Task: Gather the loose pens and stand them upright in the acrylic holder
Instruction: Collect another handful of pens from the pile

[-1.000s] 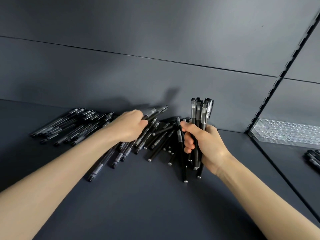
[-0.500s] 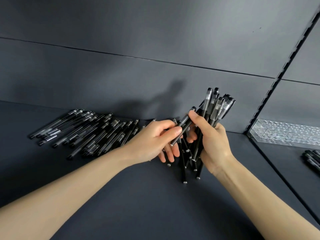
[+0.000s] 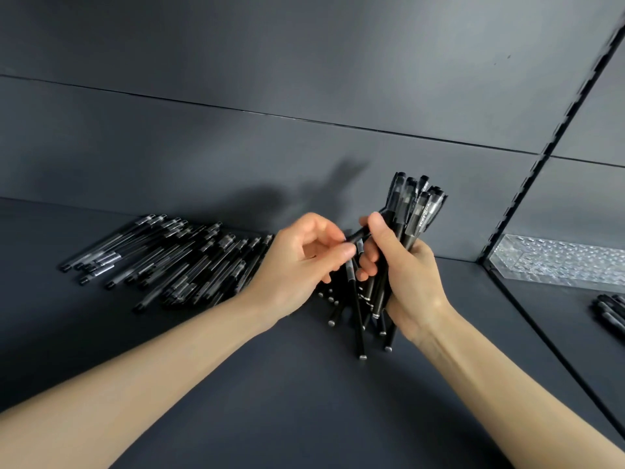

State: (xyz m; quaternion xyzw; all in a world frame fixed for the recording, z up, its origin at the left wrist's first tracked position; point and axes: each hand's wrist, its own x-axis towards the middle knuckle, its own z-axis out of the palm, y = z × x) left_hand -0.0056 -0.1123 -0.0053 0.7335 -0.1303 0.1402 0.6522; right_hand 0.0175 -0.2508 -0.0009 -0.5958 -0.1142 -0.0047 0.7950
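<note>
Black pens stand bundled in my right hand, fingers curled round them, while my left hand pinches a single pen against the bundle. Loose pens lie heaped on the shelf to my left; the acrylic holder sits well apart rightward, beyond a slotted rail.

1. Dim, even light over dark grey; the wall is palest toward the upper right.
2. A soft, fuzzy shadow falls back onto it (the light comes from the camera's side).
3. The holder sparkles with small glints; the pens held in the right hand show a pale sheen.
4. The left hand is slightly smeared at its fingertips.
5. Straight seams bow near the edges.
</note>
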